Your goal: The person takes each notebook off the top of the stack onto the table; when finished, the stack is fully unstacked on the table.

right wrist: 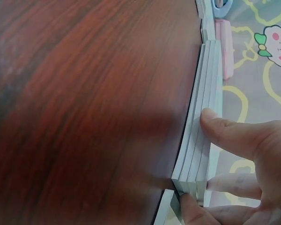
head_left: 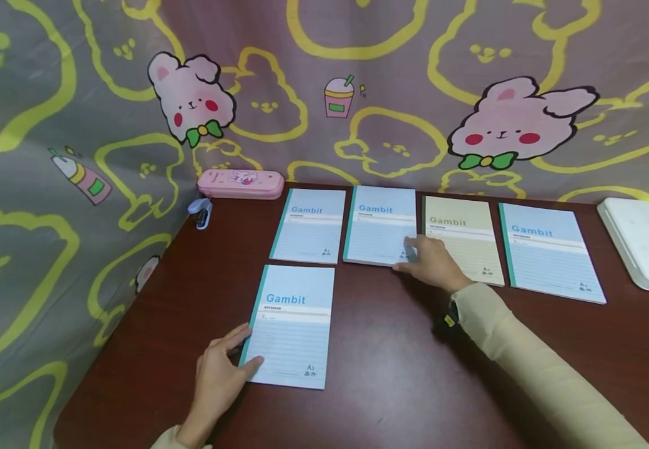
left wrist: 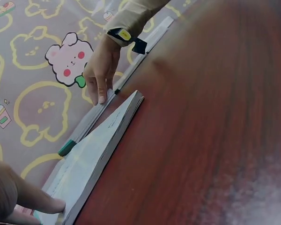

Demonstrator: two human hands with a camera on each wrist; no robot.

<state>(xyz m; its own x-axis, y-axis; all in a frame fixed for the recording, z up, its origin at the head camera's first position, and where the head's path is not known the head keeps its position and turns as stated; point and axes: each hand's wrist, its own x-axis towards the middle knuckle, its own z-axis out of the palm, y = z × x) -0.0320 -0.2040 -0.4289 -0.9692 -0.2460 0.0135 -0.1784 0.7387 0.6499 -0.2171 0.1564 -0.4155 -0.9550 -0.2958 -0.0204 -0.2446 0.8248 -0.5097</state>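
Observation:
My left hand (head_left: 218, 371) holds the left edge of the nearest light-blue Gambit notebook (head_left: 293, 337), thumb on its cover and the other fingers along the green spine. In the left wrist view its layered page edges (left wrist: 114, 140) show close to the table. My right hand (head_left: 431, 262) grips the near right corner of a blue notebook stack (head_left: 377, 218) in the back row. The right wrist view shows several notebooks (right wrist: 196, 117) piled there, thumb (right wrist: 220, 126) against their long near side and fingertips (right wrist: 192, 206) round the short end.
Left of the stack lies another blue notebook (head_left: 309, 224); to its right are a yellowish one (head_left: 453, 227) and a blue one (head_left: 549, 249). A pink pencil case (head_left: 240, 184) and small blue stapler (head_left: 201, 213) sit back left, a white flat box (head_left: 647, 243) far right. A patterned curtain (head_left: 392, 81) borders the table.

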